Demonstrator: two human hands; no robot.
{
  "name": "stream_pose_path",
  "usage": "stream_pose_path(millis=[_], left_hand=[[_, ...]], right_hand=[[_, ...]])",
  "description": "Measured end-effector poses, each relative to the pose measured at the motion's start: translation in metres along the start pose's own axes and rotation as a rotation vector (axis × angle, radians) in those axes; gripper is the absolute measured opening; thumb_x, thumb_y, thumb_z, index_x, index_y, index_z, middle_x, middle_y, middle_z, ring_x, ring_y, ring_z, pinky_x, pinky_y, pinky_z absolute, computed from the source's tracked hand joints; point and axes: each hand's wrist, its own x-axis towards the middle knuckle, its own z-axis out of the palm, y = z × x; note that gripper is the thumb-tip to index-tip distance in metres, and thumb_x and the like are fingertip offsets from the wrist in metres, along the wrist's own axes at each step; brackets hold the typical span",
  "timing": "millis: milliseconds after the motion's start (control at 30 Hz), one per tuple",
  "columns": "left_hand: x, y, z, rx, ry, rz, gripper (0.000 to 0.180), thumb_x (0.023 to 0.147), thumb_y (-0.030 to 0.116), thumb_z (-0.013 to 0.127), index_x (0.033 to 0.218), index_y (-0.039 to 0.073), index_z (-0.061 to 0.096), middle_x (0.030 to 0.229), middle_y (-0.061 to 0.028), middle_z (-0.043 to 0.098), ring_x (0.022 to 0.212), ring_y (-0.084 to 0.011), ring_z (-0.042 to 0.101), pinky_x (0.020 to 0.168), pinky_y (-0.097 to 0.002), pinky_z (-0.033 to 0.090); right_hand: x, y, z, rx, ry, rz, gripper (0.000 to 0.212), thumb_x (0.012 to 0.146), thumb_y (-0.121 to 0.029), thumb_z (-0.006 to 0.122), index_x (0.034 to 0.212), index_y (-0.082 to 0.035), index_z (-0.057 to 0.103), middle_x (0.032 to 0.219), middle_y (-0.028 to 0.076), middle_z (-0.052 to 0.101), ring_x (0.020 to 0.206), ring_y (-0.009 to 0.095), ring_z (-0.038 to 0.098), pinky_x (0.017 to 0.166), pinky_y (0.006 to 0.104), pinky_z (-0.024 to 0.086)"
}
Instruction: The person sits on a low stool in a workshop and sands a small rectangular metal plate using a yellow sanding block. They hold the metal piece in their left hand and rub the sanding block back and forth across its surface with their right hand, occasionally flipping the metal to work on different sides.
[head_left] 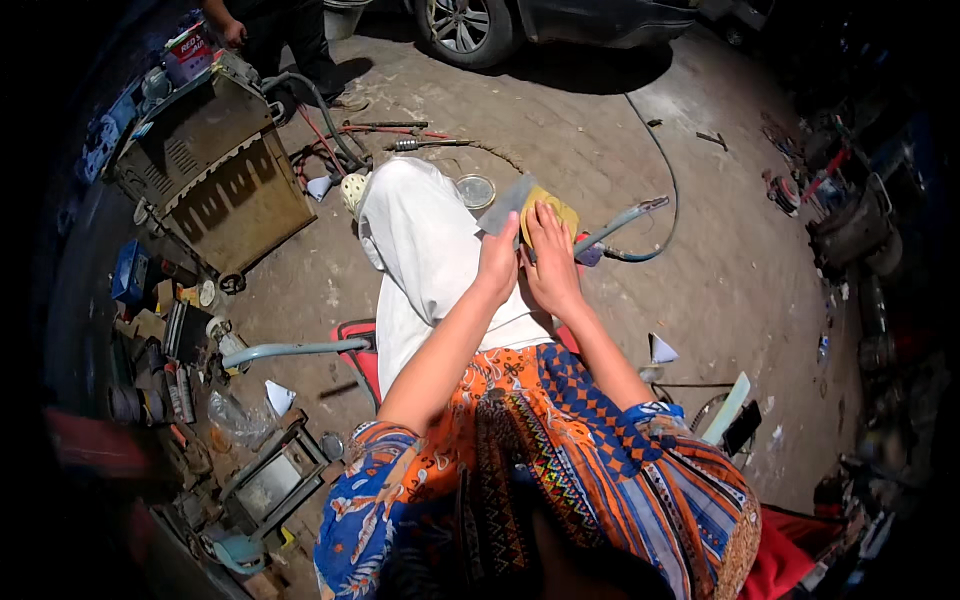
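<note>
And the left grip (499, 258) is pinching a grey sheet (509, 201), while the right grip (549, 258) is resting across a yellow pad (539, 193); whether it's clasping, we're not able to tell!

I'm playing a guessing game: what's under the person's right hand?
Part of a yellow piece shows under the right hand, next to a flat grey piece. The hand covers the rest, so that bit can't be seen.

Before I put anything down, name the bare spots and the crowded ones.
Bare floor lies between the hose and the scrap at right, and between the cabinet and the trousers. The lower left is crowded with the bag and frame; the dish and handle flank the hands.
</note>
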Motion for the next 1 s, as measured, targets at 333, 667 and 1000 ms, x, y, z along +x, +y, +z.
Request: stream_pose_path(millis=[333, 667, 1000], left_hand=[[-0.005, 0.0, -0.009, -0.081, -0.106, -0.077, 0.034, 0.099, 0.032, 0.056, 0.114, 0.002, 0.06, 0.106, -0.0042, 0.06, 0.092, -0.013, 0.056, 0.077, -0.0307, 0.046], [-0.006, 0.001, -0.007, -0.073, -0.105, -0.076, 0.031, 0.099, 0.034, 0.057, 0.114, 0.007, 0.059, 0.103, -0.0002, 0.06, 0.087, -0.0096, 0.054, 0.075, -0.028, 0.044], [0.001, -0.003, -0.014, -0.078, -0.094, -0.095, 0.041, 0.099, 0.036, 0.056, 0.116, -0.001, 0.057, 0.111, -0.0076, 0.059, 0.101, -0.015, 0.056, 0.083, -0.0332, 0.047]], right_hand=[[-0.007, 0.012, 0.0, 0.321, 0.027, -0.008, 0.057, 0.091, -0.012, 0.06, 0.144, -0.004, 0.041, 0.155, 0.018, 0.029, 0.146, 0.032, 0.024, 0.117, 0.042, 0.021], [-0.008, 0.008, -0.004, 0.265, 0.042, -0.033, 0.059, 0.092, -0.011, 0.057, 0.147, -0.006, 0.036, 0.155, 0.017, 0.03, 0.145, 0.032, 0.025, 0.117, 0.0426, 0.021], [-0.018, -0.02, -0.01, -0.065, -0.051, -0.084, 0.056, 0.093, -0.016, 0.056, 0.144, -0.003, 0.039, 0.15, 0.015, 0.038, 0.144, 0.032, 0.027, 0.117, 0.051, 0.016]])
